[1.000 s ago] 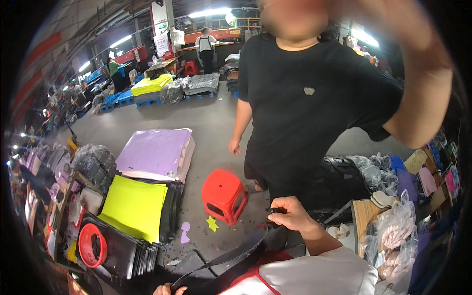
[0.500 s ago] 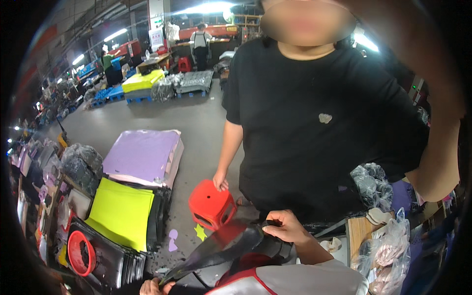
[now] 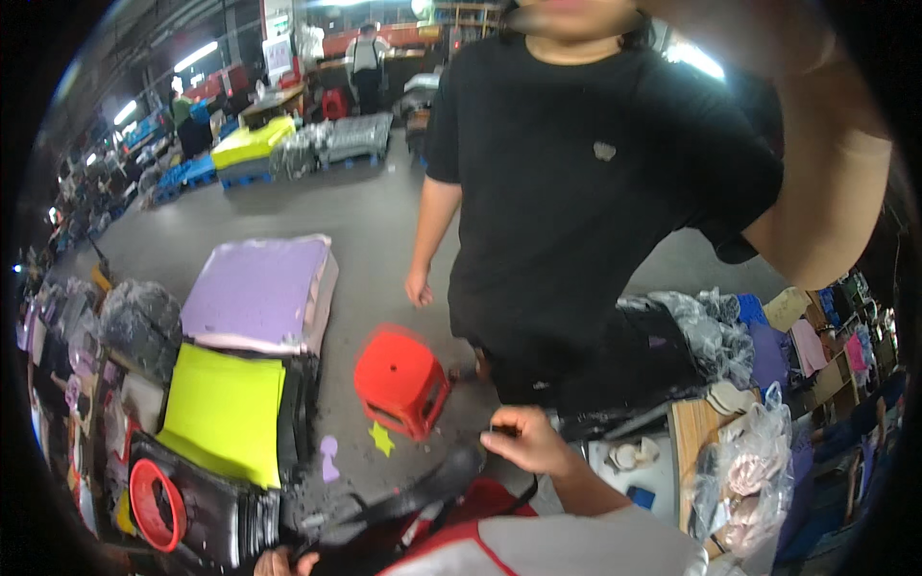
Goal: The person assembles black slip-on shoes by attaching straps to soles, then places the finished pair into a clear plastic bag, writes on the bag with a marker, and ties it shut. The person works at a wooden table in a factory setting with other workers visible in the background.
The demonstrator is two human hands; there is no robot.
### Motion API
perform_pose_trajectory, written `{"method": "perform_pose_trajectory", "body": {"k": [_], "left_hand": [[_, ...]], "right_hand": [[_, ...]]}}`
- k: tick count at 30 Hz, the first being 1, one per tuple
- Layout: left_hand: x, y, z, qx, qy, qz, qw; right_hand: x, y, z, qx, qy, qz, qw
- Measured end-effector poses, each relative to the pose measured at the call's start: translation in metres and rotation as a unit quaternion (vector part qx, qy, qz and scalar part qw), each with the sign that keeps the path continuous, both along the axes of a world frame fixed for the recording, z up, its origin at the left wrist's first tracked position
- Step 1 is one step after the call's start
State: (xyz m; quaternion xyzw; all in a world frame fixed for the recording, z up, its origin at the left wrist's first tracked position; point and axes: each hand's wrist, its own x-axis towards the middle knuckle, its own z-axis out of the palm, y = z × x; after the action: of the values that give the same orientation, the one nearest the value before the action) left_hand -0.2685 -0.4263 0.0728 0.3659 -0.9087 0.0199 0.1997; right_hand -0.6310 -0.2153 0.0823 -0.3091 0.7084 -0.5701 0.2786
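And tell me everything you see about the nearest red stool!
The red stool looks like plastic, slightly blurred. Its squarish seat has rounded corners and a small dark hole in the middle; its sides have openings. It stands upright on the gray floor, left of the person in black, nothing on top. A yellow-green star lies close by its base.

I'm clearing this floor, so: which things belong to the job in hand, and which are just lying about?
Apparently in use:
dark piece in the right hand
black strap, running toward the left hand

Apparently just lying about:
red stool, standing
lime star
purple cutout
lime sheets
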Motion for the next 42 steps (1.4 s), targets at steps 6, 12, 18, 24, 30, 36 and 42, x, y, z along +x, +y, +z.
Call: {"method": "perform_pose_trajectory", "body": {"k": [6,12,18,24,30,36,42], "left_hand": [[0.047,-0.036,-0.028,-0.051,0.059,-0.007,0.997],[0.071,-0.055,-0.024,-0.085,0.039,-0.027,0.995],[0.064,-0.092,-0.015,-0.131,0.046,-0.063,0.988],[0.039,-0.14,-0.013,-0.141,0.115,-0.12,0.976],[0.001,-0.187,-0.011,-0.188,0.117,-0.12,0.968],[-0.054,-0.241,0.003,-0.188,0.093,-0.117,0.971],[-0.093,-0.289,0.015,-0.226,0.099,-0.124,0.961]], "right_hand": [[0.025,-0.023,-0.001,0.016,0.048,0.026,0.998],[0.044,-0.038,-0.006,0.004,0.038,-0.015,0.999],[0.058,-0.052,-0.011,0.036,0.176,-0.047,0.983],[0.054,-0.071,-0.012,0.033,0.287,-0.113,0.951],[0.017,-0.108,-0.007,0.0,0.277,-0.082,0.957],[-0.042,-0.159,-0.011,-0.014,0.218,-0.03,0.975],[-0.089,-0.2,0.003,0.061,0.2,0.04,0.977]]}}
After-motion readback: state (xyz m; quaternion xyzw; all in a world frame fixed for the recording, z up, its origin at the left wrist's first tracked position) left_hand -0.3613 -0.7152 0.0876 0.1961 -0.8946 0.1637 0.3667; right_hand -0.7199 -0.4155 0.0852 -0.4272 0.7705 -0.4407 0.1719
